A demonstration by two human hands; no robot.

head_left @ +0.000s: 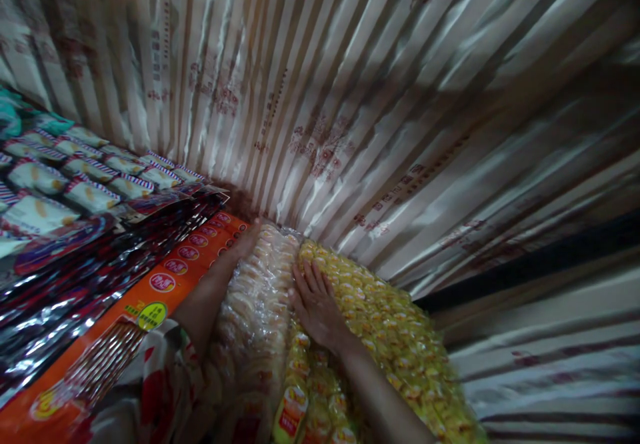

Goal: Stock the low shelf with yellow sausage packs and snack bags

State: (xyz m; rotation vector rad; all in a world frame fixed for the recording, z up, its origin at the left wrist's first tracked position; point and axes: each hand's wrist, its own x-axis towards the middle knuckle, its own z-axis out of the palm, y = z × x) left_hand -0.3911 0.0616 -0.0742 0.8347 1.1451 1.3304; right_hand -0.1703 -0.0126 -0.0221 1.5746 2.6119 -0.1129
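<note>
Head view: my right hand lies flat, fingers extended, gripping nothing, on the yellow packs, probably steadying them below the pleated curtain. My left hand is by the far end of the neighbouring clear-wrapped packs; I cannot tell its grip. Their support is hidden.

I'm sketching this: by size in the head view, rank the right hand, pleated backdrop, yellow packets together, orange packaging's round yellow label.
1. Pleated backdrop
2. Yellow packets
3. Right hand
4. Round yellow label
</note>
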